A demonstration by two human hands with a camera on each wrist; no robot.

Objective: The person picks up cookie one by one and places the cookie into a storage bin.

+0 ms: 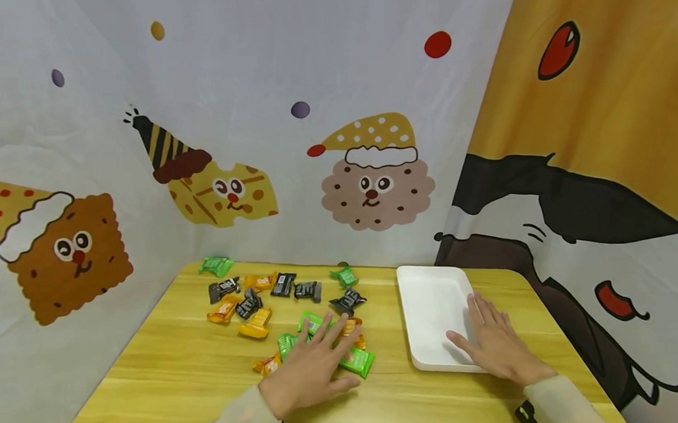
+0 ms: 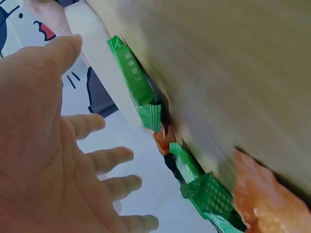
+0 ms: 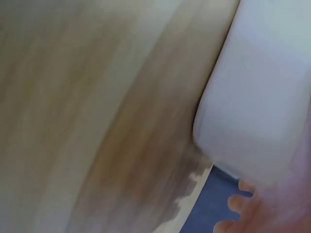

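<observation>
My left hand [image 1: 310,371], fingers straight and spread, hovers palm down over a cluster of small wrapped candies at the table's near middle. A green candy [image 1: 361,362] shows beside its fingers, and an orange candy [image 1: 267,365] lies to its left. The left wrist view shows a gap between the palm and a green candy [image 2: 134,80], with nothing held. At the right, my right hand [image 1: 498,344] lies along the right rim of a shallow white tray [image 1: 433,309], its fingers extended and its thumb over the tray's inside. No candy shows in the tray.
Behind the left hand, several black candies [image 1: 284,284], orange candies [image 1: 223,309] and green candies [image 1: 216,266] are scattered on the wooden table [image 1: 168,361]. Fabric with cartoon prints [image 1: 365,57] hangs close behind the table and at both sides.
</observation>
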